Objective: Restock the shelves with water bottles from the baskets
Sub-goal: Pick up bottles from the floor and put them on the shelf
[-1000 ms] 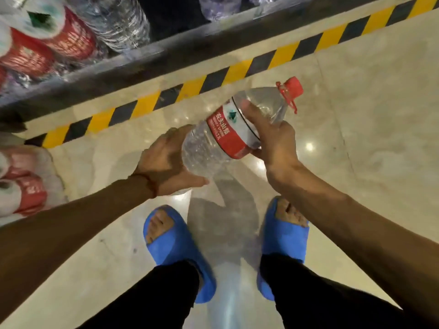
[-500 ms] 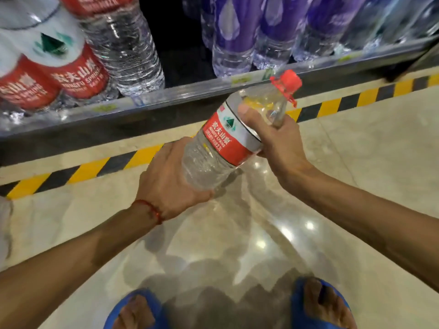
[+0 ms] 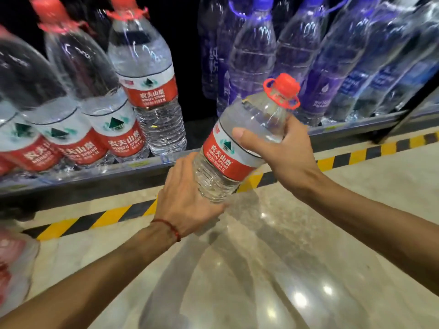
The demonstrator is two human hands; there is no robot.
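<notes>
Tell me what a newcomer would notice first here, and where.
At centre, a tilted red-capped water bottle is gripped by both hands: the right hand round its shoulder, the left hand cupping its base. Behind it on the shelf, matching red-label bottles stand left, purple-label bottles right. A yellow-and-black stripe runs along below.

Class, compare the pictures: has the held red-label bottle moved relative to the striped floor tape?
Yes. The bottle, held by left hand and right hand, went forward past the striped floor tape; its cap now lies beyond the shelf edge.
</notes>
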